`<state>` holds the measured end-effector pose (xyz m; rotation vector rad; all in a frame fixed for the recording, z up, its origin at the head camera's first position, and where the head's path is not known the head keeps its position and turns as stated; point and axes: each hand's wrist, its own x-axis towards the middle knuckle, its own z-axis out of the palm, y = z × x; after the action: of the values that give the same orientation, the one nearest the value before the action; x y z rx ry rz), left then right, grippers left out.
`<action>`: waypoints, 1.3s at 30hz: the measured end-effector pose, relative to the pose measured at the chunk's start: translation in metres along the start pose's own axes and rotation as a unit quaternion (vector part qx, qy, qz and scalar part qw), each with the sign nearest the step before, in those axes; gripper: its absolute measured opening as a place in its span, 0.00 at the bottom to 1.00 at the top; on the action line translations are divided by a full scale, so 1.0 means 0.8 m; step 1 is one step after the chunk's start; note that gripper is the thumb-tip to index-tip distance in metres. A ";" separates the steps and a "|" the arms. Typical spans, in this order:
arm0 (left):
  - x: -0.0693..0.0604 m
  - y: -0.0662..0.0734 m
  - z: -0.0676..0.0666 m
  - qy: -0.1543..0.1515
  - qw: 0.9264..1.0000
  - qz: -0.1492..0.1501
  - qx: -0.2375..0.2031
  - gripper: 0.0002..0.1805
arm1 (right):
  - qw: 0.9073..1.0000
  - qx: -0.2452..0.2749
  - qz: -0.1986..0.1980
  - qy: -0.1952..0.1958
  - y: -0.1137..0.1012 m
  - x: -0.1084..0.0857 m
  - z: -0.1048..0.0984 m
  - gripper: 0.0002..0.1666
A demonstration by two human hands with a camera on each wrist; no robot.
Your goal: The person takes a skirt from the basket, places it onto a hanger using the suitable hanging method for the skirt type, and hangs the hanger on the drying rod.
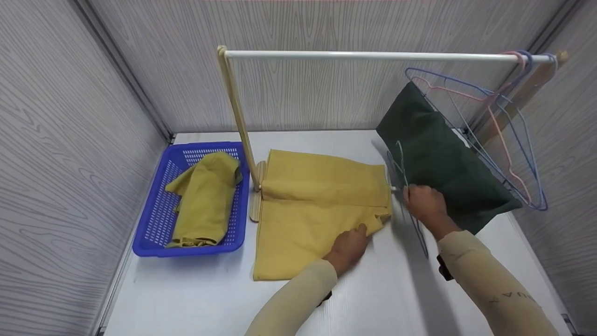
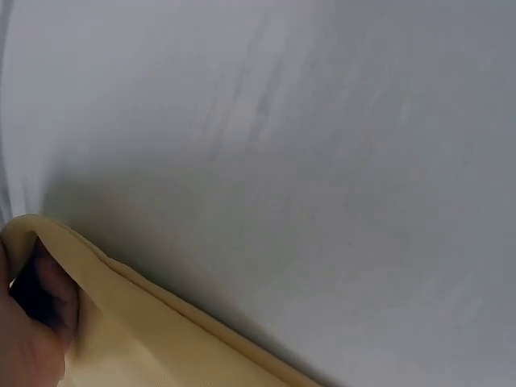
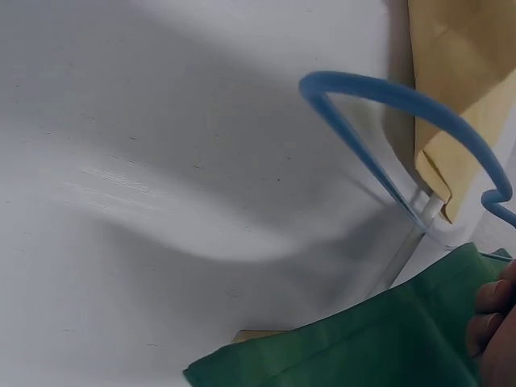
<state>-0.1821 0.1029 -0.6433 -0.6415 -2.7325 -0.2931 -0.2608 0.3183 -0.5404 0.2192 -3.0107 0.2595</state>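
A yellow cloth [image 1: 303, 233] lies spread on the white table, with a crease across it. My left hand [image 1: 349, 249] pinches its near right edge and lifts it a little; in the left wrist view the cloth folds over the fingers [image 2: 60, 294]. Just right of the cloth, my right hand [image 1: 425, 204] holds a blue hanger [image 3: 403, 95], which stands edge-on in the head view. Behind that hand a dark green cloth [image 1: 429, 140] hangs from a hanger on the rack. In the right wrist view, only part of the right hand shows.
A white rod [image 1: 373, 55] on wooden posts spans the table. Pink and blue hangers [image 1: 501, 170] cluster at its right end. On the left stands a blue basket [image 1: 196, 253] containing a yellow cloth [image 1: 207, 200]. Grey panels [image 1: 303, 102] enclose the table.
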 end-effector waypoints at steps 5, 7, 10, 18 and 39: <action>0.012 -0.018 -0.022 -0.005 0.995 -0.026 -0.101 0.10 | 1.000 0.001 -0.003 -0.019 -0.008 0.006 -0.004 0.25; 0.019 -0.025 -0.032 -0.008 0.989 -0.041 -0.144 0.10 | 1.000 0.004 -0.001 -0.026 -0.009 0.007 -0.005 0.25; 0.028 -0.035 -0.046 0.007 0.979 -0.069 -0.192 0.10 | 1.000 0.007 -0.002 -0.024 -0.011 0.008 -0.008 0.25; 0.045 -0.052 -0.076 0.078 0.952 -0.139 -0.261 0.08 | 0.999 0.026 -0.016 -0.023 -0.017 0.009 -0.014 0.25; 0.036 -0.046 -0.077 0.069 0.959 -0.098 -0.257 0.08 | 0.997 0.067 0.018 0.019 -0.054 0.017 0.000 0.28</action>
<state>-0.2078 0.0660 -0.5805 -0.4458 -2.5881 -1.0761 -0.2677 0.2745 -0.5320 0.1687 -2.9644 0.4634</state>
